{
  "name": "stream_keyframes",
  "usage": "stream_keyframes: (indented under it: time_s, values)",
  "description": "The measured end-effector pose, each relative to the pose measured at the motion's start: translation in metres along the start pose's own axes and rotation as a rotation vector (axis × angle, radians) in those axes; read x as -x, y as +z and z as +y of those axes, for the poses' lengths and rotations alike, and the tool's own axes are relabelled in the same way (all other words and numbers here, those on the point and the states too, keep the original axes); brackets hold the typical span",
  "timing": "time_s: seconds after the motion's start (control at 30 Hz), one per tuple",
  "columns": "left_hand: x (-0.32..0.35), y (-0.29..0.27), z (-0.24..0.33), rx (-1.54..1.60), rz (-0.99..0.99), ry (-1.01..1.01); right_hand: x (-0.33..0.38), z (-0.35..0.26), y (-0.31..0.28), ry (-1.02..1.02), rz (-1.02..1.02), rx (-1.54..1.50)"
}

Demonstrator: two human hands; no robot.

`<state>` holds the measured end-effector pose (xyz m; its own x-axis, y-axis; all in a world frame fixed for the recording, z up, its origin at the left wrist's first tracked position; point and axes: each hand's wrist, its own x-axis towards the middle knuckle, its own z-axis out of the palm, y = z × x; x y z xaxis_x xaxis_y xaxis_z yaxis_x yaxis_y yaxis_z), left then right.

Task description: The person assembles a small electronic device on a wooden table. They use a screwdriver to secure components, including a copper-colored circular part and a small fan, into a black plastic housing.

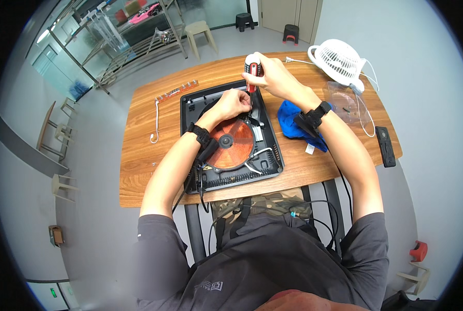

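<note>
An opened black induction cooker (273,155) lies on the wooden table (148,171), its round copper coil (232,142) exposed. My right hand (273,75) grips a screwdriver with a red, white and black handle (252,67), held upright over the cooker's far side. My left hand (232,102) rests inside the casing beside the screwdriver's shaft, fingers curled on the parts there. The tip is hidden behind my left hand. Both wrists wear black bands.
A blue cloth (289,120) lies right of the cooker. A white fan (339,59), a clear plastic bag (348,101) and a black remote (385,146) sit at the table's right. A row of small parts (177,92) and a white cord (156,122) lie at left.
</note>
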<state>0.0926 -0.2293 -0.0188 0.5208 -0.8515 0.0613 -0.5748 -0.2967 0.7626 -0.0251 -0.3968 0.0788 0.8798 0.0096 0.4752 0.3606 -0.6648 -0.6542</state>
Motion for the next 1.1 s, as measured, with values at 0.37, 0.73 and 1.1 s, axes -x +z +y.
stream_keyframes:
  time_s: [0.37,0.73,1.1]
  values:
    - [0.003,-0.004,0.005,-0.187,-0.002,0.114,-0.002,0.008,0.005,-0.021,0.011,0.015]
    - [0.004,-0.005,0.0,-0.168,0.047,0.115,-0.007,0.006,0.012,-0.017,-0.002,0.052]
    - [-0.001,-0.018,0.001,-0.242,-0.064,0.135,-0.014,0.008,0.009,-0.011,-0.039,0.044]
